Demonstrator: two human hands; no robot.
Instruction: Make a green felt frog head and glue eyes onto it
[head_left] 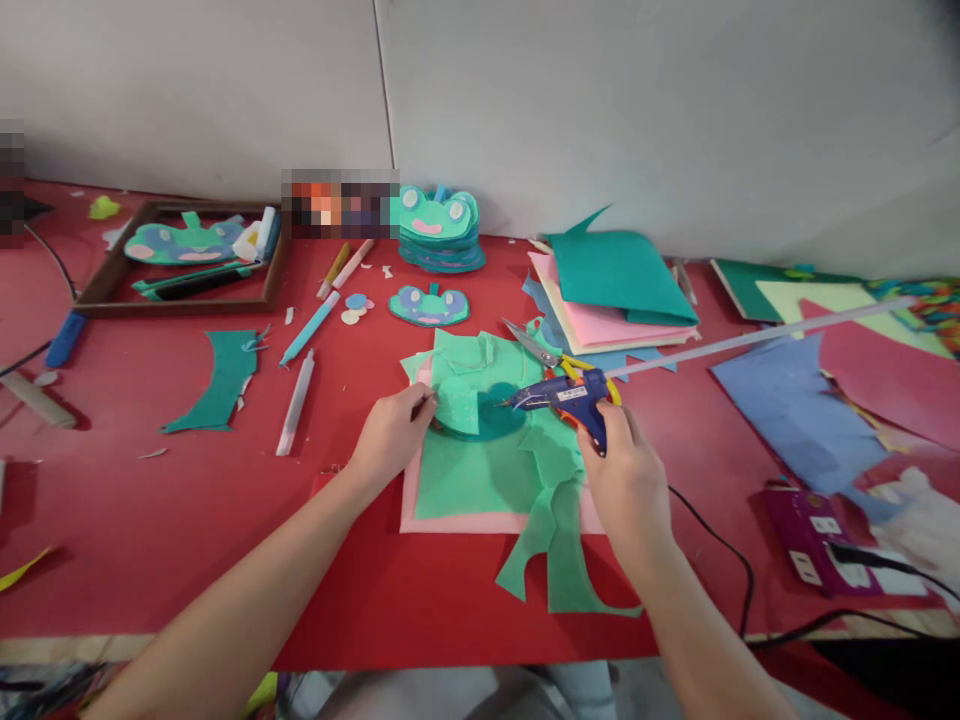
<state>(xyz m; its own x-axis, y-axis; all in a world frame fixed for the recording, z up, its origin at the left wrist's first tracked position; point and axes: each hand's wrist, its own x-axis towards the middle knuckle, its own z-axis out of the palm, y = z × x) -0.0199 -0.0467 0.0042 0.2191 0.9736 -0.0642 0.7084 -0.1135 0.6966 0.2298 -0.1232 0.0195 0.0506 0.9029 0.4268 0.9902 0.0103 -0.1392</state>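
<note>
My right hand [630, 470] grips a blue hot glue gun [570, 395], its nozzle pointing left over a teal felt shape [491, 425]. A long, pale glue stick [757, 335] sticks out of its back. My left hand [394, 430] is closed, pinching the left edge of a light green felt piece [457, 403], which overlaps the teal shape. Under these lie a green felt sheet [472, 485] and a pink felt sheet [412, 510]. Scissors [534, 345] with yellow handles lie behind the glue gun, which partly covers them. Cut green scraps [566, 550] trail below it.
Frog-face felt pieces are stacked [439, 235] by the wall, with a single frog face [429, 305] in front. A brown tray [176, 305] and pens [296, 400] lie left. Folded felt [626, 275], a purple power strip [814, 545] and a black cable [724, 545] are right.
</note>
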